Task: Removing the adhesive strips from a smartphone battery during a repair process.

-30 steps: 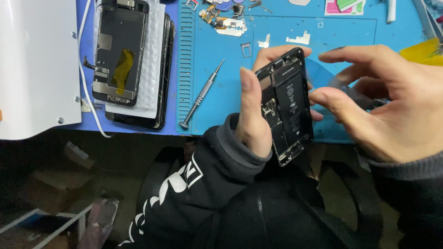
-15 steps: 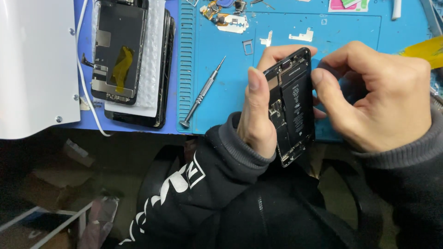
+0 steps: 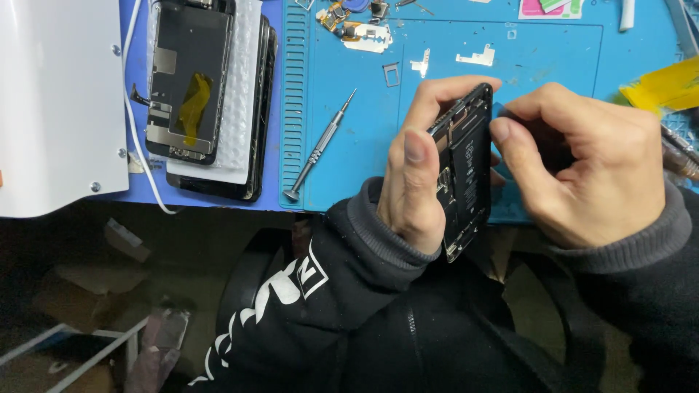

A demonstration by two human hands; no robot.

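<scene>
Our left hand (image 3: 415, 175) is wrapped around an opened black phone body with its inner parts exposed (image 3: 466, 171), thumb along the near side edge and fingertips curled over the top end, so the phone stands tilted on its long edge above the front rim of the blue silicone repair mat (image 3: 364, 145) on the worktop. Our right hand (image 3: 582, 167) is curled into a loose fist beside the phone, its thumb pressed against the upper right edge of the frame; we cannot tell whether anything is pinched inside that fist. Just left of our left hand a slim silver screwdriver (image 3: 319, 149) lies slanted on the mat, apart from the phone. Further left, a detached black phone screen with a yellow strip on its back (image 3: 186, 80) rests on a white padded sheet (image 3: 244, 94). Small silver metal brackets (image 3: 475, 56) lie on the mat beyond the phone, and a white box (image 3: 58, 102) stands at the far left.
</scene>
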